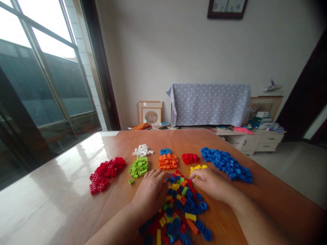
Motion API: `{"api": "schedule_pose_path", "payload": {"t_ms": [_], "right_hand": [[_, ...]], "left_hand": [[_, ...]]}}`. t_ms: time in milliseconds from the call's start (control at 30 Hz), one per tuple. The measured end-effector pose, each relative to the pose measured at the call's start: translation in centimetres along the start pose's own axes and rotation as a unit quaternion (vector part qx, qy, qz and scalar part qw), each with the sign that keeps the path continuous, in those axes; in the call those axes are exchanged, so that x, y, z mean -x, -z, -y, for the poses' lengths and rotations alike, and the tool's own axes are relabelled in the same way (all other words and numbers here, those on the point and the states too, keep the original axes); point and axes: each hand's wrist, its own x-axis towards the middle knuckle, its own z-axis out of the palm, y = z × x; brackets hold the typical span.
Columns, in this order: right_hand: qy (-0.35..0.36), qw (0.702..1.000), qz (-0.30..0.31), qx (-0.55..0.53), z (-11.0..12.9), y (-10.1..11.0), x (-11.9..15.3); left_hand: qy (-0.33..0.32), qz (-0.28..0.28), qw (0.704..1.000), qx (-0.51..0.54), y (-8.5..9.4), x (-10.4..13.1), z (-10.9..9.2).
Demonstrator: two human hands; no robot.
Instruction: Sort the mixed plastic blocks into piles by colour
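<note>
A mixed pile of toy bricks (178,200) in blue, red, yellow, green and orange lies on the wooden table between my forearms. My left hand (152,189) is over the pile's left edge, fingers bent down; whatever its fingertips touch is hidden. Beside the small yellow pile (198,167), my right hand (208,182) has its thumb and fingers drawn together at the mixed pile's upper right; what they hold, if anything, is too small to tell. Just beyond my left hand sit the lime green bricks (138,166) and the orange bricks (168,161).
Dark red bricks (106,174) lie at the left, white bricks (143,150) at the back left. Further back are small blue (165,151) and red piles (190,158). A large blue pile (226,163) spreads along the right. A cloth-covered object (209,105) stands behind the table (76,190).
</note>
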Motion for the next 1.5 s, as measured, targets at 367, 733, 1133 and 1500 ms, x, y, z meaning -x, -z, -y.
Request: {"api": "schedule_pose_path", "payload": {"t_ms": [367, 733, 1133, 1500], "right_hand": [[0.084, 0.995, 0.053, -0.006, 3.7, -1.8, 0.3], [0.075, 0.996, 0.027, 0.038, 3.9, -2.8, -0.5], [0.028, 0.998, 0.013, 0.059, 3.8, -2.8, -0.7], [0.044, 0.998, 0.008, 0.053, 3.7, -3.3, -1.1]], "left_hand": [[-0.047, 0.059, 0.997, -0.017, -0.3, 0.2, -0.6], [0.017, 0.049, 0.996, -0.076, -0.7, 0.1, 0.0], [0.037, 0.034, 0.996, -0.076, -1.2, 0.0, 0.5], [0.042, 0.055, 0.996, -0.049, -1.3, -0.1, 0.6]]}}
